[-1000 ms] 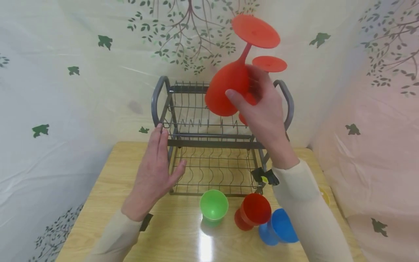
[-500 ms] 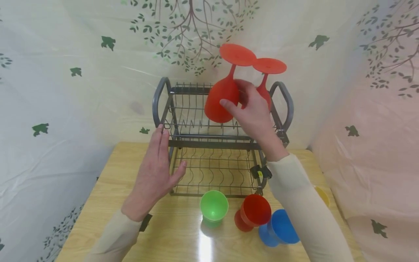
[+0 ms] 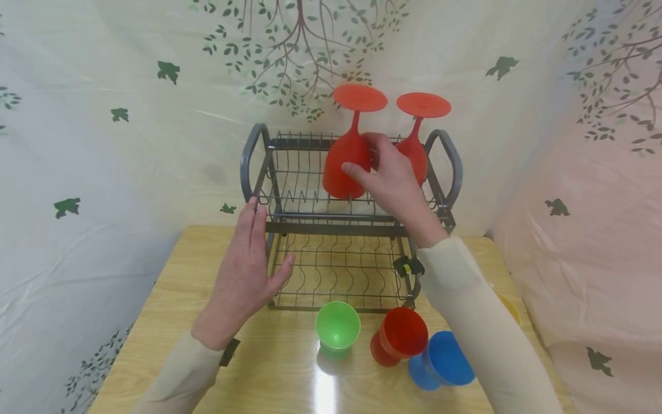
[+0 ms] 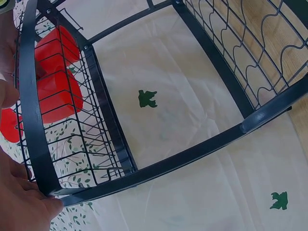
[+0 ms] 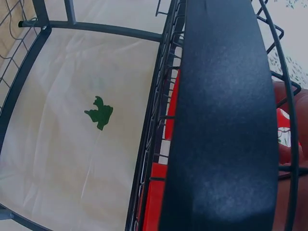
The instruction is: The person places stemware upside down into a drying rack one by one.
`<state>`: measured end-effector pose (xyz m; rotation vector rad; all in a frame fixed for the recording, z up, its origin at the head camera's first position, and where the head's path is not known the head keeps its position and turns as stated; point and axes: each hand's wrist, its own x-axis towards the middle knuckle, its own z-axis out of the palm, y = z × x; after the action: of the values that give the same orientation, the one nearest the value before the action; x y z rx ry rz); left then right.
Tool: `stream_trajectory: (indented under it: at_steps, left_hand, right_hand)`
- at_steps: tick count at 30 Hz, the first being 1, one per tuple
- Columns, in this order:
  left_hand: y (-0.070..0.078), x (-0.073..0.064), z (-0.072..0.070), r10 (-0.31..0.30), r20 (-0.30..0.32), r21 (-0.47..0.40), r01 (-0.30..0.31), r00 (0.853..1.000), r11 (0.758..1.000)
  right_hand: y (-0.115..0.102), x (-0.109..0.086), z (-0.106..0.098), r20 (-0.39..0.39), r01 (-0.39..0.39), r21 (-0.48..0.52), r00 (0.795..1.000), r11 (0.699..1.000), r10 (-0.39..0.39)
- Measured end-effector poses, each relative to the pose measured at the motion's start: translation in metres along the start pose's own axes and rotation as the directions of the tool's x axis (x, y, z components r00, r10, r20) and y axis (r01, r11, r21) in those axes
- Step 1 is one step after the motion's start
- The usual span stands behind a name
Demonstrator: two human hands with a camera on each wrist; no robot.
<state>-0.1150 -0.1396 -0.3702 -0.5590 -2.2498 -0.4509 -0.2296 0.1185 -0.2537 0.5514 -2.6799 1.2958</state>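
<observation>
My right hand (image 3: pixel 387 175) grips the bowl of a red wine glass (image 3: pixel 345 164), which is upside down in the upper tier of a dark dish rack (image 3: pixel 341 228). Its thumb lies across the front of the bowl and its foot points up. Just to the right stands another upturned red wine glass (image 3: pixel 415 144), partly covered by that hand. My left hand (image 3: pixel 243 273) has straight fingers, their tips touching the rack's left front corner. In the left wrist view both red bowls show through the wires, and the left fingers (image 4: pixel 41 204) lie at the frame's corner.
In front of the rack on the wooden table (image 3: pixel 269 368) stand a green goblet (image 3: pixel 338 326), a red goblet (image 3: pixel 403 333) and a blue goblet (image 3: pixel 447 359). Something yellow (image 3: pixel 509 307) shows beyond the right sleeve. The rack's lower tier (image 3: pixel 336 270) has wavy wires. A patterned sheet hangs behind.
My right hand has lowered the red wine glass and moved it slightly left, turning it from tilted to nearly vertical in the upper tier. My left hand has stayed put.
</observation>
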Motion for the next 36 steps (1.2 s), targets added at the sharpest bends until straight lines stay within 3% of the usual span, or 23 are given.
stream_trajectory:
  at_steps: [11,25,30,36]
  left_hand:
    - [-0.003,0.002,-0.001,-0.003,0.02,-0.009,0.003,1.0,1.0]
    - [-0.004,0.004,-0.001,0.012,-0.006,-0.017,-0.012,1.0,1.0]
    - [-0.005,0.004,-0.002,0.004,0.009,-0.014,-0.004,1.0,1.0]
    - [-0.005,0.004,-0.001,0.011,-0.006,-0.011,-0.011,1.0,1.0]
  right_hand:
    - [0.002,0.005,0.0,0.028,-0.015,-0.01,0.999,1.0,0.015]
    - [0.0,0.008,0.0,0.052,-0.026,-0.057,0.998,0.998,0.029]
    - [-0.003,0.004,-0.002,0.031,-0.02,-0.083,0.999,0.996,0.023]
    - [-0.011,-0.014,-0.007,-0.051,0.049,-0.052,0.997,0.997,-0.052]
